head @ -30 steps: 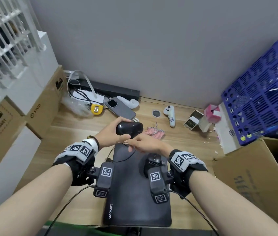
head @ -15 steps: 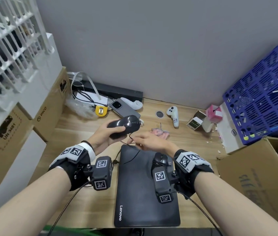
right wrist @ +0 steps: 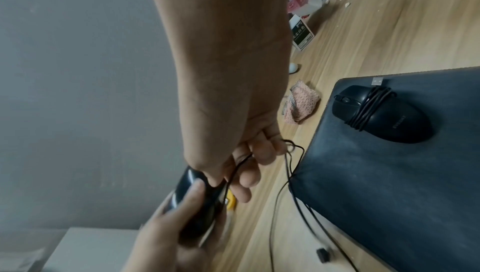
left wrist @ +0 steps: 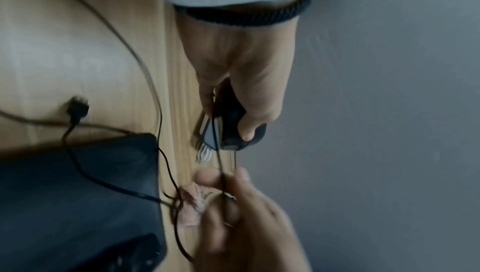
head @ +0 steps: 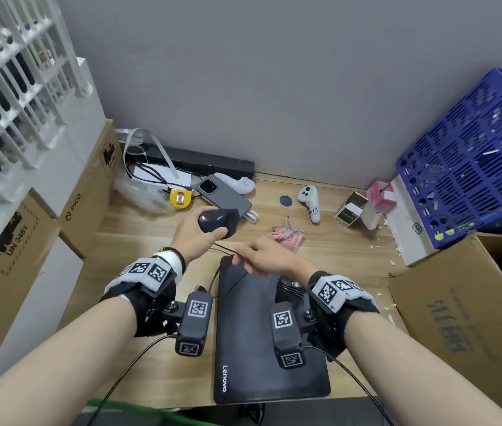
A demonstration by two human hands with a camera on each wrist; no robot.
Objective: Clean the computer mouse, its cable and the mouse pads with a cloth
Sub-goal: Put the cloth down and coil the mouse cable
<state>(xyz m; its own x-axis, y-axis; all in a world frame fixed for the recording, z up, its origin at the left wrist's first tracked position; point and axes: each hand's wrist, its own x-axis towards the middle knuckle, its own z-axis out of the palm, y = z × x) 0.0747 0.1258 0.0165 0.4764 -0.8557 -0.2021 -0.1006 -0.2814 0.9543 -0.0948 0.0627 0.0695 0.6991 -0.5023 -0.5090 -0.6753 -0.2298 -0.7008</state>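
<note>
Nearest: black mouse pad flat on the wooden tabletop, Lenovo logo at its near edge. A second black mouse sits on the pad's far right part, own cable wrapped round its body, USB plug sticking out at the pad edge; in the head view it's mostly hidden behind the right wrist.

Right hand over the pad's far edge, fingers curled, pinching the thin black cable. Cable runs from that pinch up to the mouse and slack loops trail down across the pad's far-left corner onto the tabletop, plug end lying on the wood left of the pad.

Left hand just beyond and left, raised off the tabletop, fingers and thumb wrapped round the black mouse.

Pink cloth crumpled on the tabletop just past the right hand, neither hand touching it.

Further back: grey phone, yellow tape measure, white controller, small cartons, blue crate at far right.
</note>
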